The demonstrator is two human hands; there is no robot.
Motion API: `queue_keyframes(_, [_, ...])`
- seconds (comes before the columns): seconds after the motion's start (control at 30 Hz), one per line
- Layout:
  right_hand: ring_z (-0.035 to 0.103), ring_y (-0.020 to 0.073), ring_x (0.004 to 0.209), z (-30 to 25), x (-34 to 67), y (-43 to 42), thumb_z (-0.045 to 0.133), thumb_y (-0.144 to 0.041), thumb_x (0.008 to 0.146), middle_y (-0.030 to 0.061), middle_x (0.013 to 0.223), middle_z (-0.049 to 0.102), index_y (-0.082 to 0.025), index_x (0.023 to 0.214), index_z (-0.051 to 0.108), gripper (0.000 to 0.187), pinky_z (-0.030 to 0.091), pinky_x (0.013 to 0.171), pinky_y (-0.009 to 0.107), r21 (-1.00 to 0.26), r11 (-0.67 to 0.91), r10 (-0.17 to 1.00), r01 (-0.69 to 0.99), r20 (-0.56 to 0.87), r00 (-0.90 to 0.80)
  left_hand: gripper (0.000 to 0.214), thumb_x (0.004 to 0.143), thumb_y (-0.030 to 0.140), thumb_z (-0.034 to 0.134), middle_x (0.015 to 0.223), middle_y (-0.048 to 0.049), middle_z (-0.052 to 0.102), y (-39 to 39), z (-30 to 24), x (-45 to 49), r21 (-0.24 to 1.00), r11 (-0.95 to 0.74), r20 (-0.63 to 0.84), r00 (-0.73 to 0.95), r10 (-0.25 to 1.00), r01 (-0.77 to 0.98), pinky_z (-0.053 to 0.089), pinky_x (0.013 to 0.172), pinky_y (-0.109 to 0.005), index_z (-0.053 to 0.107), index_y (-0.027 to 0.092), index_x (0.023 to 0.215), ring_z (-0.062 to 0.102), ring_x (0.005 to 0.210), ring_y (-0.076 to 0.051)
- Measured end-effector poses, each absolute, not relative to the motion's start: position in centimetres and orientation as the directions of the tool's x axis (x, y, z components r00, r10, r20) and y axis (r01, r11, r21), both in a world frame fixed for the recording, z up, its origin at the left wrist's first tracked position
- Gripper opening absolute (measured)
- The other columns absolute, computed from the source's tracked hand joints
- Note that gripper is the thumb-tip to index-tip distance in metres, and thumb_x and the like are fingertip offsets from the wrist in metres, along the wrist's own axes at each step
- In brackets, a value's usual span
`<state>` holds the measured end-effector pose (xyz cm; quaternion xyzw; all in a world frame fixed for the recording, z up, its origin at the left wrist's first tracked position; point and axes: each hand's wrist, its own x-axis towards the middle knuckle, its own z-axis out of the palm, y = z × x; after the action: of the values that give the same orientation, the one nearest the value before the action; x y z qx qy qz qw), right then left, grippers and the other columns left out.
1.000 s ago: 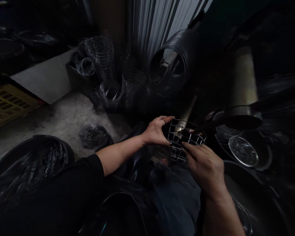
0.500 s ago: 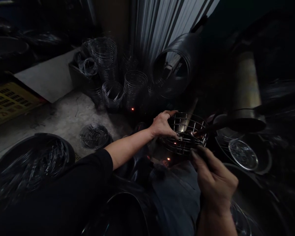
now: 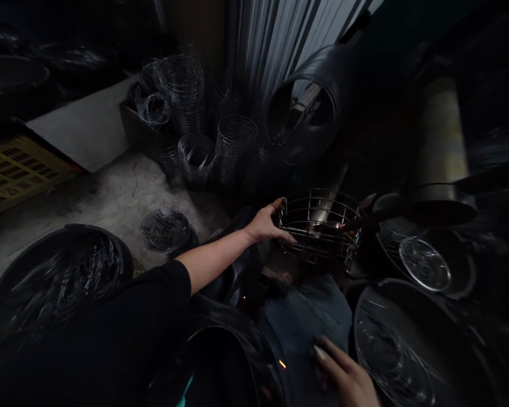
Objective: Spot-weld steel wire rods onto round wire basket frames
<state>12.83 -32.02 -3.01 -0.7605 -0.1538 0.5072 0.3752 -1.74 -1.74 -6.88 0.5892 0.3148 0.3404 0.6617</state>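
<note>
A round wire basket [image 3: 316, 261] hangs around a pale metal bar [image 3: 322, 215]. My left hand [image 3: 265, 225] grips its left side, thumb below and fingers at the upper rim. From the right, a dark arm with a coppery tip [image 3: 341, 226] reaches into the basket. Low in the view is my right hand [image 3: 343, 370], apart from the basket and over the dark cloth [image 3: 305, 322] on my lap. Its visible fingers are drawn close together; whatever they hold, if anything, is lost in shadow and blur.
Stacks of wire rings [image 3: 236, 144] stand at the back, beside a tipped drum [image 3: 335, 85]. Tubs of wire pieces lie left [image 3: 114, 243] and right [image 3: 428, 322]. A yellow crate [image 3: 21, 169] sits far left. A thick cylinder [image 3: 441, 135] rises on the right. Orange sparks fly near my lap.
My right hand has left the basket's near rim and moved down toward my lap. My left hand has shifted slightly left, still on the basket. The sparks have changed position.
</note>
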Motion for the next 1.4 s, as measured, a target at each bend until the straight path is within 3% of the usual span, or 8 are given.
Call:
queue_keyframes(0.07, [0.068,0.023,0.074,-1.3,13.1,-31.4,0.08,-0.044,0.057,0.0072,0.083,0.073,-0.021,0.083,0.078,0.035,0.055,0.063,0.026,-0.749,-0.648,0.713,0.139,-0.533,0.455,0.12,0.034,0.034,0.091,0.136,-0.0144,0.048,-2.0,-5.6,-2.8,0.995,-0.006,0.062,0.577,0.815,-0.097,0.043,0.103,-0.042,0.038,0.017,0.14,0.05,0.123,-0.03])
queue_keyframes(0.17, [0.069,0.0245,0.08,2.8,12.4,-29.0,0.074,-0.043,0.063,0.0069,0.087,0.073,-0.025,0.083,0.078,0.027,0.056,0.069,0.025,-0.797,-0.396,0.913,0.457,-0.288,0.289,0.114,0.034,0.037,0.091,0.136,-0.013,0.046,-3.2,-3.0,-5.2,0.967,-0.254,0.213,0.628,0.749,-0.025,0.041,0.105,-0.042,0.044,0.018,0.136,0.048,0.123,-0.03])
queue_keyframes(0.37, [0.069,0.0193,0.074,7.6,9.9,-22.1,0.063,-0.036,0.079,0.0042,0.084,0.073,-0.025,0.09,0.076,0.02,0.054,0.066,0.024,-0.828,-0.1,0.991,0.551,-0.133,-0.02,0.108,0.041,0.046,0.085,0.129,-0.0123,0.05,-7.3,-0.1,-6.8,0.76,-0.601,0.285,0.703,0.651,0.249,0.039,0.104,-0.047,0.043,0.02,0.137,0.047,0.119,-0.031])
queue_keyframes(0.47, [0.068,0.0213,0.074,6.7,9.5,-20.2,0.056,-0.033,0.083,0.0057,0.085,0.072,-0.021,0.093,0.075,0.024,0.054,0.067,0.03,-0.65,0.0,1.0,0.76,-0.013,-0.011,0.102,0.047,0.048,0.08,0.13,-0.0125,0.049,-8.5,0.5,-6.5,0.692,-0.648,0.266,0.72,0.64,0.32,0.039,0.101,-0.05,0.042,0.021,0.138,0.046,0.12,-0.032])
queue_keyframes(0.57, [0.066,0.026,0.077,5.4,9.3,-20.2,0.057,-0.025,0.081,0.0085,0.087,0.072,-0.017,0.104,0.072,0.028,0.054,0.068,0.036,-0.26,0.114,0.99,0.959,0.106,-0.089,0.099,0.05,0.052,0.076,0.129,-0.0121,0.05,-8.6,1.0,-6.3,0.677,-0.638,0.237,0.712,0.661,0.367,0.041,0.098,-0.05,0.042,0.022,0.137,0.047,0.117,-0.031])
queue_keyframes(0.67, [0.065,0.0253,0.077,4.4,9.3,-20.8,0.052,-0.019,0.084,0.0091,0.085,0.071,-0.013,0.106,0.07,0.029,0.053,0.069,0.036,-0.088,0.21,0.957,0.974,0.221,-0.187,0.097,0.051,0.057,0.074,0.127,-0.0106,0.051,-8.3,1.4,-6.0,0.675,-0.627,0.226,0.701,0.677,0.388,0.042,0.096,-0.048,0.042,0.022,0.137,0.049,0.113,-0.03])
queue_keyframes(0.93, [0.066,0.0168,0.071,3.4,11.5,-19.9,0.051,-0.017,0.09,0.0052,0.082,0.071,-0.017,0.097,0.07,0.02,0.053,0.071,0.03,-0.235,0.348,0.841,0.908,0.506,-0.191,0.092,0.054,0.053,0.073,0.127,-0.0096,0.052,-7.3,2.2,-4.2,0.679,-0.627,0.229,0.701,0.675,0.382,0.042,0.093,-0.048,0.042,0.024,0.136,0.049,0.112,-0.03])
queue_keyframes(1.4, [0.066,0.0172,0.075,3.9,14.4,-17.1,0.054,-0.02,0.089,0.0032,0.084,0.072,-0.02,0.097,0.07,0.018,0.052,0.072,0.031,-0.297,0.31,0.858,0.903,0.496,-0.131,0.098,0.046,0.044,0.079,0.127,-0.0075,0.05,-4.3,2.6,-1.6,0.731,-0.57,0.178,0.702,0.69,0.375,0.042,0.098,-0.048,0.043,0.025,0.136,0.047,0.116,-0.031])
